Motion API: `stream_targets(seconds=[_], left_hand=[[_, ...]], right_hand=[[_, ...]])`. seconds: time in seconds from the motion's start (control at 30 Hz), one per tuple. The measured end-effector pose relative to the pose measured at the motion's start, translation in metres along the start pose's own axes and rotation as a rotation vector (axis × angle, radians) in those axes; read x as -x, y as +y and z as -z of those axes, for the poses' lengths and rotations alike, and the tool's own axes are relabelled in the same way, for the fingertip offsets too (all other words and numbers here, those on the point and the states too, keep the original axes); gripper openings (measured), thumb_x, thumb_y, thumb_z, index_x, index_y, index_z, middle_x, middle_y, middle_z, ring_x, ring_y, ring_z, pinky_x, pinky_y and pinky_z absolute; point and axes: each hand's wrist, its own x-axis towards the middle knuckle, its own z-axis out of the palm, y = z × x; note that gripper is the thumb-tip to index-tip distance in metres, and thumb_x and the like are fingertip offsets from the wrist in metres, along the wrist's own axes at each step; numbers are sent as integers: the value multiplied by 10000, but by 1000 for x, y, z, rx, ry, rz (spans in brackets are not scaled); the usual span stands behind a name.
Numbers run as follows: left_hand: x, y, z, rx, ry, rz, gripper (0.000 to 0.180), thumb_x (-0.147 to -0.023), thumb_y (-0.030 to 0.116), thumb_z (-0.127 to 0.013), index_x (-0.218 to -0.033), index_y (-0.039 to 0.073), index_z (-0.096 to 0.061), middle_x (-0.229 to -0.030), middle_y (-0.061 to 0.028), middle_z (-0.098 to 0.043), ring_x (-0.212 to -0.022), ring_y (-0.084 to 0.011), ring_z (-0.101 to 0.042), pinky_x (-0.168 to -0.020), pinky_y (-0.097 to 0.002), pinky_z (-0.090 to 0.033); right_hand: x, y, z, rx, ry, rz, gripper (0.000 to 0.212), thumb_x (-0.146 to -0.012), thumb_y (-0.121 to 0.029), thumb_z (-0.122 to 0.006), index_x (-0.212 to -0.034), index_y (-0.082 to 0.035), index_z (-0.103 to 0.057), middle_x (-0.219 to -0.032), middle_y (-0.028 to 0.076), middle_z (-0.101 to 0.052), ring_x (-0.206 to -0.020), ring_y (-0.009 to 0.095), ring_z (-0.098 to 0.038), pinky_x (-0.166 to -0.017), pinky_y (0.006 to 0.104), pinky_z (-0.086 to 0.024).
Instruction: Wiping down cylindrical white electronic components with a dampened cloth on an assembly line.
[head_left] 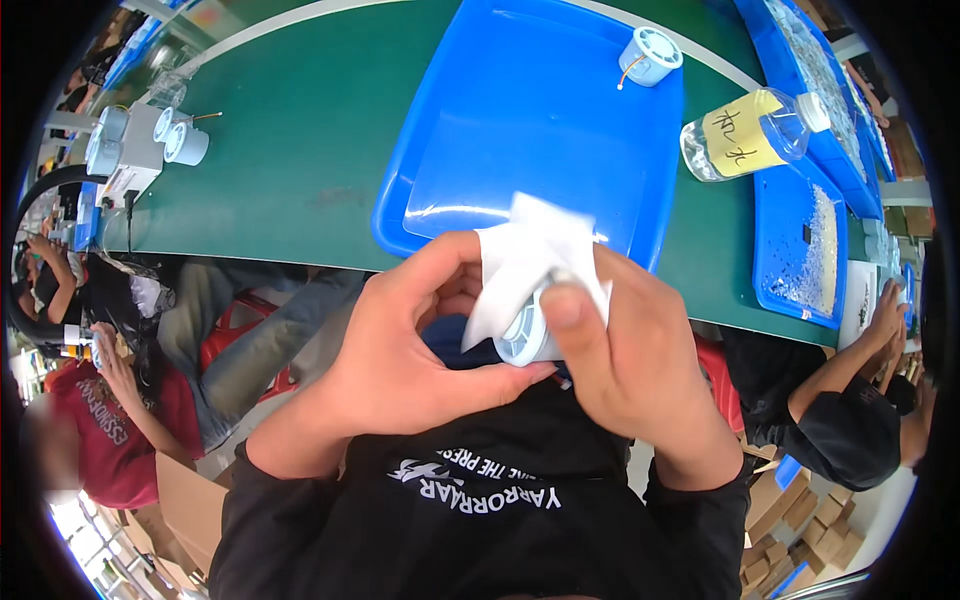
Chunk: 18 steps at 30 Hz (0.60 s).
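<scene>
In front of my chest, just past the near edge of the bench, I hold a pale blue round plastic housing [530, 340] with a slotted end. My left hand [390, 345] curls round it from the left, thumb along its lower side. A white wipe [535, 235] drapes over the housing's upper part. My right hand [640, 345] is closed on the wipe, its thumb pressing near the housing; the fingers behind are hidden. A similar housing [650, 58] with a thin wire and small connector lies in the far right corner of the large blue tray [398, 165].
Right of the tray lies a clear bottle [745, 135] with a yellow label, by a small blue tray [765, 275] of pale bits. More pale housings [185, 143] sit around a grey-white box [140, 155] on the green bench [290, 150]. Co-workers sit at both sides.
</scene>
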Motion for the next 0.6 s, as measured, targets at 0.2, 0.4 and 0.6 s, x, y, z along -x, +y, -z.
stream_targets(seconds=[0.2,0.4,0.6], left_hand=[[-7,-10,-4,-430,51,-97,748,-808,21,-782,-1424,34,-359,-1135,-120,-624,-966,-167,-634,-813,-285,-508],[-3,-3,-6,542,41,332,702,-890,57,-731,-1443,70,-299,-1136,-105,-599,-999,-121,-603,-804,-263,-516],[3,-9,-6,132,19,-68,743,-767,36,-820,-1345,47,-353,-1177,-107,-575,-1109,-176,-610,-948,-335,-505]], right_hand=[[-9,29,-12,-49,319,104,246,-991,-203,-587,-966,38,-627,-887,194,-624,-728,379,-606,-629,422,-487],[-5,9,-15,326,294,327,351,-919,-227,-637,-1117,64,-635,-1145,227,-600,-991,399,-606,-822,432,-509],[12,-7,-16,415,238,335,413,-1001,-295,-542,-1185,67,-615,-1254,274,-579,-1115,460,-587,-934,477,-485]])
